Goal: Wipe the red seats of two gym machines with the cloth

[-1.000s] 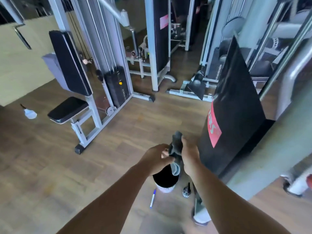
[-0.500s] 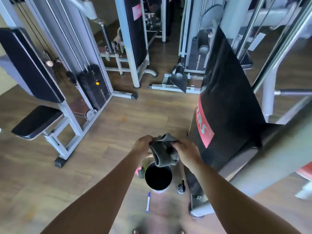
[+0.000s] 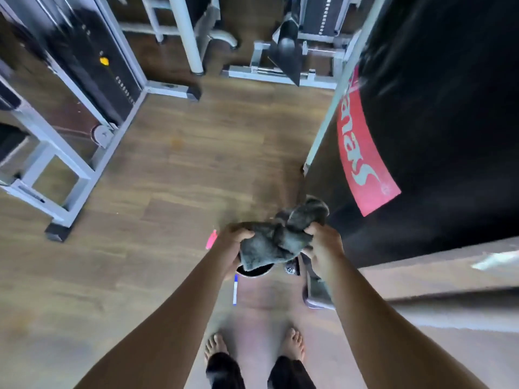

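I logged: cloth [image 3: 280,240] was dark mottled grey; floor [image 3: 182,178] brown wood-grain planks; back pad [image 3: 449,108] black, its label [image 3: 362,153] red with white lettering; machine frame [image 3: 185,32] pale grey; weight stack [image 3: 112,85] black, pin [image 3: 104,60] yellow; pen [image 3: 235,290] white and blue.

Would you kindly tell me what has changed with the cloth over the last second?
The cloth, held upright and twisted a second ago, now lies sideways and looser between the left hand and right hand, which have moved apart. Both still grip it above the bucket.
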Demonstrator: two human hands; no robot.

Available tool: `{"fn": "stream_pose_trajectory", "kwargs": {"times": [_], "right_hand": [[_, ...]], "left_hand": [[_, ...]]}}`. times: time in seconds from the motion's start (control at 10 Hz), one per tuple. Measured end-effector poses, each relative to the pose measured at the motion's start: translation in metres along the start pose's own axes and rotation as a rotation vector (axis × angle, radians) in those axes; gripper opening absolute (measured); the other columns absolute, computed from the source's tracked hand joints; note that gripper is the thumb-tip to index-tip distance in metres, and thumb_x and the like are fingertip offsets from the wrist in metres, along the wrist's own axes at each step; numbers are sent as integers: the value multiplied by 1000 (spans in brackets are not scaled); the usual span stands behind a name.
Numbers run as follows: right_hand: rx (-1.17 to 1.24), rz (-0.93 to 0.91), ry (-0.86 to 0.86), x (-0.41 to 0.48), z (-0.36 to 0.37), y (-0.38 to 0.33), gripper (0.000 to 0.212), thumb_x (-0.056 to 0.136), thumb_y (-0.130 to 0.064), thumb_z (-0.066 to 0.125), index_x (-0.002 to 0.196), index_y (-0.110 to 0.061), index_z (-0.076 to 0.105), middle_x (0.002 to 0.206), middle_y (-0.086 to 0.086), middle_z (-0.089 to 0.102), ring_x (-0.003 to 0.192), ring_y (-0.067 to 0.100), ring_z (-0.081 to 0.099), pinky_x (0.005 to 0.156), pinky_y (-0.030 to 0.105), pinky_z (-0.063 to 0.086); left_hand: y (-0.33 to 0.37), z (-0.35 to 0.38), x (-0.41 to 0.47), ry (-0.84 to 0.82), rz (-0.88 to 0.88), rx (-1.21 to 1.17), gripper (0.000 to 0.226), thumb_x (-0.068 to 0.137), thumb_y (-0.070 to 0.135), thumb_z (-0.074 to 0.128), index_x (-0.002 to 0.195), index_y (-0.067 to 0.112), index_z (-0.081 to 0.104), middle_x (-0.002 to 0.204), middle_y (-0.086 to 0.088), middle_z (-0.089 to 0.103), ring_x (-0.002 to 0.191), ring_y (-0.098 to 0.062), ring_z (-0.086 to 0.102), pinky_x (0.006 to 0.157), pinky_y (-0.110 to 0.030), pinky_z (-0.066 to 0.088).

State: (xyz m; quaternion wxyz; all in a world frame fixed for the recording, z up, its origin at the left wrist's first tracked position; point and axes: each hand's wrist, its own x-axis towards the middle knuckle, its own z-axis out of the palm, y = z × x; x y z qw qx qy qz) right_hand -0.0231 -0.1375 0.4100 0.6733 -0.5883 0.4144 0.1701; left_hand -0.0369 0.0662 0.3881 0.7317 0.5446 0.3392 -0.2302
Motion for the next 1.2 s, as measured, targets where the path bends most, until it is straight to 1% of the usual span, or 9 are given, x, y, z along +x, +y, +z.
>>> {"fn": "stream_pose_trajectory", "kwargs": {"times": [0.1,0.2,0.3,0.6,0.7,0.8,1.0,1.1,1.2], "right_hand": [[-19,43,44,63,-1,36,19,99,-6,52,85,-19,54,84,3,59,69,17,60,64,34,53],[5,101,108,128,3,80,19,100,-4,50,87,-17,53,92,6,57,74,18,59,63,32,54],[136,171,160,191,12,124,19,94,5,48,93,-11,58,86,12,59,74,23,60,50,27,56],[139,217,208,345,30,206,22,90,6,45,92,-9,60,70,9,53,52,16,55,59,28,47],[126,207,207,371,34,223,31,90,4,49,114,-9,64,94,14,61,78,20,61,74,35,58],[45,242,254,386,40,234,10,92,-3,56,95,-9,62,116,32,67,105,26,64,100,52,50],[-119,213,237,409,38,246,19,76,-23,71,86,-9,65,109,19,74,89,29,74,81,51,63],[-186,206,215,387,41,233,17,80,-22,71,82,-8,62,95,11,69,76,23,62,89,62,56],[-247,211,212,360,47,221,14,91,-20,68,86,-8,63,81,10,53,66,20,50,94,53,55]], "left_hand": [[-47,-17,77,107,13,104,73,50,13,70,123,3,64,103,-17,70,90,-31,68,69,-33,55],[-90,-27,145,176,13,158,60,51,14,67,110,20,72,104,-15,72,97,-30,68,81,-38,54],[-122,-29,204,220,39,136,36,73,-2,63,90,28,72,98,-7,68,91,-23,63,81,-34,50],[-228,-45,359,267,6,85,44,85,-9,56,95,29,74,94,2,72,90,-18,66,80,-31,52],[-252,-49,383,278,-12,87,40,79,-2,60,91,33,76,90,2,73,88,-20,66,81,-36,55],[-266,-46,397,269,-12,111,41,73,5,63,96,36,75,101,-4,73,91,-23,67,82,-37,57],[-275,-30,414,266,-79,310,55,92,21,73,145,21,56,123,0,63,115,-23,61,108,-38,49],[-271,-29,409,250,-145,332,68,82,33,76,147,25,54,128,0,64,120,-26,63,111,-44,49],[-270,-36,409,245,-180,312,72,65,43,69,136,33,61,126,-6,70,119,-31,67,108,-49,52]]}}
